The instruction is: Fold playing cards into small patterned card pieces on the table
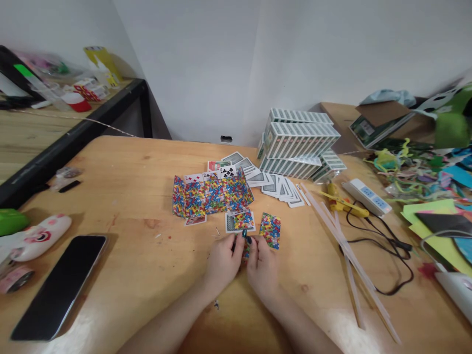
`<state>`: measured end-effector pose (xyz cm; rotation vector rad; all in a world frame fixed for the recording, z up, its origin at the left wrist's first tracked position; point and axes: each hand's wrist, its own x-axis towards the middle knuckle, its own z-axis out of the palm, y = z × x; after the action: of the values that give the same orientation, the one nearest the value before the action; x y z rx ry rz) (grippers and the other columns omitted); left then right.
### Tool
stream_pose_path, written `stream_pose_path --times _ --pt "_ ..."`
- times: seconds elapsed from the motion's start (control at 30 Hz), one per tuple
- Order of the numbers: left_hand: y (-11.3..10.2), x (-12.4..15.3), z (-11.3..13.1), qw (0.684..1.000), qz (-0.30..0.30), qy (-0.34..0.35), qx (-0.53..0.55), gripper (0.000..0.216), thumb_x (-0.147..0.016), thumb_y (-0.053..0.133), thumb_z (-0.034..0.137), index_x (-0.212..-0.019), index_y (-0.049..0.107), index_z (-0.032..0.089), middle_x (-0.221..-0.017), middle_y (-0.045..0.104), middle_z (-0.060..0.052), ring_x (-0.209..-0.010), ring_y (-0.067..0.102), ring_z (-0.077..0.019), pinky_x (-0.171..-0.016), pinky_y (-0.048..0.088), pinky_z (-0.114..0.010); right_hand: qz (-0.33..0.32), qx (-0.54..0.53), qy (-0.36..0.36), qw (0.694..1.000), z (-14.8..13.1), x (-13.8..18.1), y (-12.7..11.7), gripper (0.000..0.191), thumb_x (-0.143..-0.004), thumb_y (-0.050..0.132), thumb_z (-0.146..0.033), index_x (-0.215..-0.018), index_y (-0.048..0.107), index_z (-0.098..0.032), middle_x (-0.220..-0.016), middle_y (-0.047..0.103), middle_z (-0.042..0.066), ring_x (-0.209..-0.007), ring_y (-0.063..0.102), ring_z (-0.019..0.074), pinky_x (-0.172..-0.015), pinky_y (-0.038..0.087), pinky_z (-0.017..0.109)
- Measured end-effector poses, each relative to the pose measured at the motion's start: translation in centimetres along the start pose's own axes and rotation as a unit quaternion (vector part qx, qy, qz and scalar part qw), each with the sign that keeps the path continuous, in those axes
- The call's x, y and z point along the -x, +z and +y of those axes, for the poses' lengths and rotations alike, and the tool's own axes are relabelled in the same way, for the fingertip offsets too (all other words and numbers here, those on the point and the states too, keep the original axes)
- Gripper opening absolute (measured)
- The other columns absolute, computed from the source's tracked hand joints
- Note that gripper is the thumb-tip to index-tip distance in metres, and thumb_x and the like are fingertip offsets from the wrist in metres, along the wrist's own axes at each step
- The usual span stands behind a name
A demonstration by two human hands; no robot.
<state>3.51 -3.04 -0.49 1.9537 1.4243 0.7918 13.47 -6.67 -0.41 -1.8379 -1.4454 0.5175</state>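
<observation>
My left hand [224,260] and my right hand [263,263] meet over the front middle of the table, fingers pinched together. Between them shows a small piece of multicoloured patterned card [246,252], mostly hidden by the fingers. Just beyond lies a grey-backed playing card [230,222] with a patterned piece on it. A flat patterned card [270,230] rests to the right of my right hand. Farther back stands a folded row of patterned panels [214,194], with playing cards [193,178] showing above its top edge.
Loose playing cards [275,183] fan out before a stack of striped card boxes [300,140]. At right lie clear glue sticks [348,250], a yellow glue gun [344,204], a power strip [367,196] and coloured paper [429,226]. A phone [61,287] lies at left.
</observation>
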Motion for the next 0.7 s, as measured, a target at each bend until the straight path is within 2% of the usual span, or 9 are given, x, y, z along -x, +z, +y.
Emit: stream_pose_path --times 0.17,0.4,0.57,0.7 --pt "0.44 0.06 -0.13 0.998 0.004 0.005 -0.058 0.038 -0.089 0.033 0.031 -0.062 0.055 0.017 -0.052 0.062 -0.004 -0.044 0.054 -0.0127 -0.045 0.032 -0.022 -0.023 0.027 0.023 0.999 0.52 -0.4 0.38 0.034 -0.091 0.024 -0.032 -0.085 0.053 -0.015 -0.063 0.064 0.008 -0.048 0.057 0.0173 -0.045 0.036 0.024" --pt "0.37 0.24 0.05 0.991 0.031 0.046 -0.12 0.034 -0.089 0.034 0.029 -0.069 0.057 0.016 -0.055 0.064 -0.005 -0.046 0.058 -0.0143 -0.046 0.034 -0.023 -0.003 0.039 0.019 0.999 0.29 -0.83 0.32 0.036 -0.092 0.022 -0.032 -0.076 0.051 -0.017 -0.056 0.06 0.004 -0.046 0.055 0.0162 -0.044 0.035 0.024" --pt "-0.16 0.08 0.17 0.989 0.038 0.067 -0.128 0.039 -0.089 0.034 0.03 -0.059 0.055 0.016 -0.048 0.06 -0.004 -0.041 0.054 -0.0125 -0.042 0.029 -0.023 0.023 0.085 -0.001 0.996 0.44 -0.8 0.18 0.044 -0.092 0.021 -0.039 -0.065 0.049 -0.019 -0.048 0.053 0.002 -0.039 0.048 0.0154 -0.04 0.029 0.025" --pt "-0.35 0.06 0.03 0.991 0.05 0.068 -0.101 0.041 -0.087 0.038 0.03 -0.05 0.049 0.017 -0.042 0.054 -0.001 -0.036 0.046 -0.0095 -0.041 0.024 -0.023 0.009 0.038 0.005 0.999 0.57 -0.96 0.11 0.044 -0.092 0.022 -0.04 -0.063 0.048 -0.019 -0.048 0.053 0.001 -0.041 0.049 0.0148 -0.042 0.032 0.024"
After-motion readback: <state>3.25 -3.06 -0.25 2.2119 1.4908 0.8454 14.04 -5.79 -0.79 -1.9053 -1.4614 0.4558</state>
